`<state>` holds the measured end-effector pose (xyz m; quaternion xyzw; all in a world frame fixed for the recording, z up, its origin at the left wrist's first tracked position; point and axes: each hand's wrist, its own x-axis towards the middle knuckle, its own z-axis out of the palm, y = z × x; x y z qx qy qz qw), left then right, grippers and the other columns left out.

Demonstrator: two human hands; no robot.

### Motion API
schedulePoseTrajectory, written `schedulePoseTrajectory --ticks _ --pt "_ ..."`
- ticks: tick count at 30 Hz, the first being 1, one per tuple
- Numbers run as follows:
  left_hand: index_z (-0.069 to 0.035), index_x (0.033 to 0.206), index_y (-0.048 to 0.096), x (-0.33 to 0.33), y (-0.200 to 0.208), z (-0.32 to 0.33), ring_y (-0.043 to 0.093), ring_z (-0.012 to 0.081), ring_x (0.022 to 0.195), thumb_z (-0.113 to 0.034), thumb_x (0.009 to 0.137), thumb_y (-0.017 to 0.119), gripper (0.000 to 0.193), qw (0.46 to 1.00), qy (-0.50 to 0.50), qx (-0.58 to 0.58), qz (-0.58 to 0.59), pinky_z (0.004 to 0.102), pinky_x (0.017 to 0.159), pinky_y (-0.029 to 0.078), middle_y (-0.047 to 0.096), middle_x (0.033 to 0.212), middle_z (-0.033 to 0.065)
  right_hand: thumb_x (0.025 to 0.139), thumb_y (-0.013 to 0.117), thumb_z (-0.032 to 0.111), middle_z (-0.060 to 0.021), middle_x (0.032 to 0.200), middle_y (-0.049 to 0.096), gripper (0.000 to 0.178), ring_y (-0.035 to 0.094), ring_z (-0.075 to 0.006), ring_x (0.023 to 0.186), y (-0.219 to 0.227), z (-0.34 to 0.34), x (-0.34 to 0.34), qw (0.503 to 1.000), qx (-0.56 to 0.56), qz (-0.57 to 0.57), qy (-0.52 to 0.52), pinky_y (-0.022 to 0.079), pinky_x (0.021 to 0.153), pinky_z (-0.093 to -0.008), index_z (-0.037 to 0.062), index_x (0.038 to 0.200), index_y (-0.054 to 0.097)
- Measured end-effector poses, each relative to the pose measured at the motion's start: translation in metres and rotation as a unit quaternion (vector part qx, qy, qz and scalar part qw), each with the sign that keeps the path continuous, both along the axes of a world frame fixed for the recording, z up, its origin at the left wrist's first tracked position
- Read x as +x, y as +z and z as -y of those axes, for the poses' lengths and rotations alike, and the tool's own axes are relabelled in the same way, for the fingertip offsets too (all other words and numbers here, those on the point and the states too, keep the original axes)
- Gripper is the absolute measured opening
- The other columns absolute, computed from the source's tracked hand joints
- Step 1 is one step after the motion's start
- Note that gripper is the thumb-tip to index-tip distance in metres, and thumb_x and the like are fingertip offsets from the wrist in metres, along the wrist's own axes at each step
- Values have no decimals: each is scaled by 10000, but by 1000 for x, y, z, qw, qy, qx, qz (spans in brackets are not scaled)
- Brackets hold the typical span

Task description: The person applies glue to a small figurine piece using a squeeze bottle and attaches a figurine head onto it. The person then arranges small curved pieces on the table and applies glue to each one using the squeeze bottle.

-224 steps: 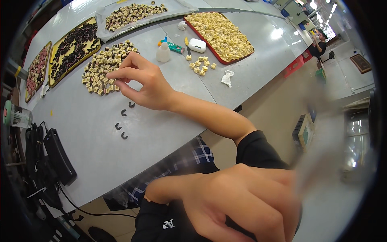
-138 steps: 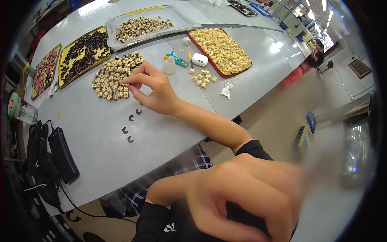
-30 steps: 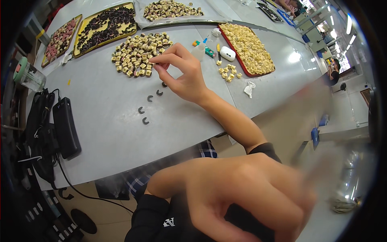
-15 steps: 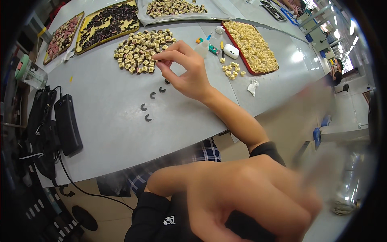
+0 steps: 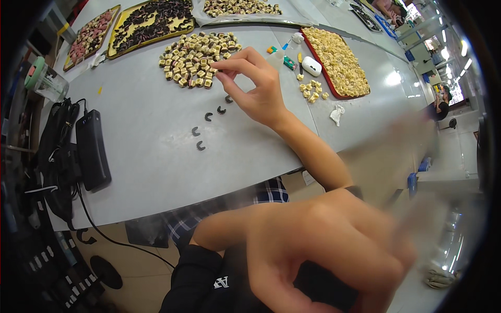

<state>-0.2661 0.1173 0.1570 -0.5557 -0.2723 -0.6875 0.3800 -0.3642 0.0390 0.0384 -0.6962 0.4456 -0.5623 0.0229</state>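
Note:
My right hand [image 5: 255, 86] reaches over the grey table with thumb and forefinger pinched together. Between their tips is a small dark piece [image 5: 216, 71], mostly hidden, at the edge of a heap of small cream-and-dark blocks [image 5: 195, 58]. Several black C-shaped pieces [image 5: 209, 117] lie in a loose line below that hand, one partly under it. Close to the camera, my left hand [image 5: 329, 245] is raised with curled fingers, its forearm coming from the left. Its fingertips are cut off or blurred, so whatever it grips cannot be made out.
Along the back are a yellow tray of dark pieces [image 5: 119, 37], a pink-and-cream tray [image 5: 91, 39] and a lined tray of blocks [image 5: 242, 8]. A red tray of cream pieces [image 5: 336, 62], white case [image 5: 311, 67] and crumpled tissue [image 5: 337, 115] lie right. A black power bank [image 5: 93, 151] sits left.
The view has shifted slightly, so the table and its items appear farther right and higher. My right hand stays pinched beside the heap. My left hand stays curled near the camera.

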Motion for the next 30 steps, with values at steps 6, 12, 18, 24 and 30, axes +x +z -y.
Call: schedulePoseTrajectory --ticks 6,12,18,24,30 --pt "113 817 659 1 -13 9 641 281 626 -138 808 667 251 997 -28 -69 29 273 480 489 623 763 254 779 679 -59 -57 858 588 232 588 -124 724 -1 1 0 1000 4 -2 3 485 644 -237 45 985 702" --pt "8 764 641 8 -26 -11 581 195 526 -59 868 624 125 979 101 126 123 257 508 444 666 794 154 777 684 -60 -61 861 598 221 593 -128 728 2 1 1 1000 -2 -4 -1 489 646 -238 44 972 700" --pt "-19 856 634 17 -74 7 579 159 685 -44 805 713 98 885 282 171 329 280 627 442 634 779 76 772 696 -56 -61 855 607 201 603 -132 739 -1 1 1 1000 -9 16 -18 500 651 -242 44 947 695" --pt "-58 842 593 20 -86 7 522 128 630 -179 854 715 172 836 339 199 382 276 583 375 572 727 41 769 700 -54 -63 858 615 195 627 -136 758 2 1 1 1000 -8 13 -27 523 661 -237 45 938 693" --pt "-49 849 587 22 -92 5 505 132 641 -101 867 651 85 826 351 200 392 280 591 375 550 725 48 768 701 -52 -66 868 623 195 643 -142 770 3 0 1 1000 -3 22 -22 544 676 -241 42 939 691"
